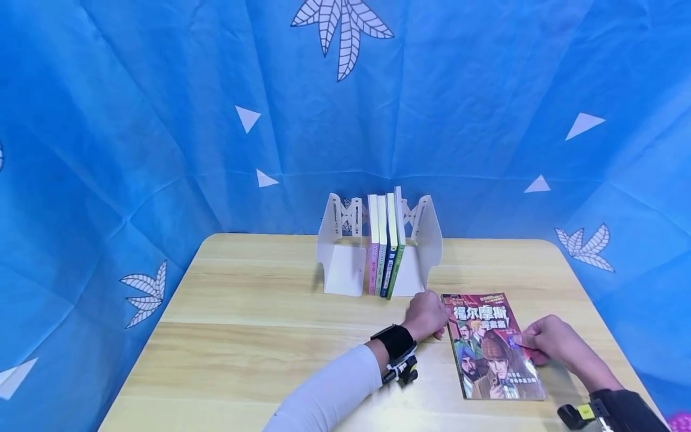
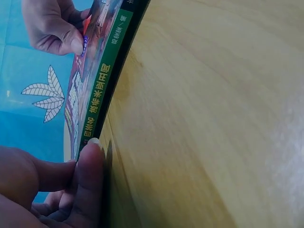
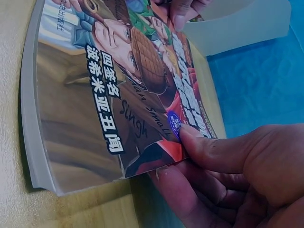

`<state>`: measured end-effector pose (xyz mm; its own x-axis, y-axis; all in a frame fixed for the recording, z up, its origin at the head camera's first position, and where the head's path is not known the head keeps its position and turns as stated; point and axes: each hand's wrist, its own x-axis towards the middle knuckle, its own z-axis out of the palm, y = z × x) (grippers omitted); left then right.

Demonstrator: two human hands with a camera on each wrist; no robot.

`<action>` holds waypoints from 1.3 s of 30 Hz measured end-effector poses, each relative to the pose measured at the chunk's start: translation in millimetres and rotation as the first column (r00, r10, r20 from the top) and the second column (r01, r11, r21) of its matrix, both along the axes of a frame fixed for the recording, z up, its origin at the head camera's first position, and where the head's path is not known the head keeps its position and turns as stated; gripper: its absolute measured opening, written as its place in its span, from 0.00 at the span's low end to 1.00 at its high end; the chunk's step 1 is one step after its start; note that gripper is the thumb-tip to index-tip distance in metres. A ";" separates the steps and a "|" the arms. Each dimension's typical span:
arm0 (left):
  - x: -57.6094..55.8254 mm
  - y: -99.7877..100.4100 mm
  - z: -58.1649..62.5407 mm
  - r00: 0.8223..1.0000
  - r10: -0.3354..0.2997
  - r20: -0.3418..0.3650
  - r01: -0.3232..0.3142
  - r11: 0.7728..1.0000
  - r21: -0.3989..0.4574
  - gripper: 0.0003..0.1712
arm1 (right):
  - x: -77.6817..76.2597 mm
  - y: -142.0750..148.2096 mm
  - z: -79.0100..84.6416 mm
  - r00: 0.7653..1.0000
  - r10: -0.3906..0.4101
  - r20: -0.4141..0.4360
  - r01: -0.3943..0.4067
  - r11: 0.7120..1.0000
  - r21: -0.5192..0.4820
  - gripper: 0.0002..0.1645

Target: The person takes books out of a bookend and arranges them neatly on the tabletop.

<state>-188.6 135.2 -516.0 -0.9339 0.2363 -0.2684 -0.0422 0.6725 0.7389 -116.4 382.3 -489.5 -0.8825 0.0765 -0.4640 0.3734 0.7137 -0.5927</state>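
Observation:
A paperback book with an illustrated cover of figures, one in a brown cap, lies cover up close over the table at the right. My left hand pinches its spine side near the top; the left wrist view shows thumb and fingers at the end of the green-and-black spine. On the opposite edge, my right hand grips the book, thumb on the cover beside a small purple oval sticker and fingers curled underneath.
Behind the book stands a white expandable book rack. Several upright books lean together in its middle, with gaps on both sides. The light wooden table ends at a blue curtain printed with leaves.

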 end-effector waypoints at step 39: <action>-4.4 -1.2 10.8 0.953 -0.249 -0.170 0.193 0.937 -0.290 0.27 | -5.2 -3.6 0.9 0.999 0.031 0.041 -0.035 0.994 0.102 0.13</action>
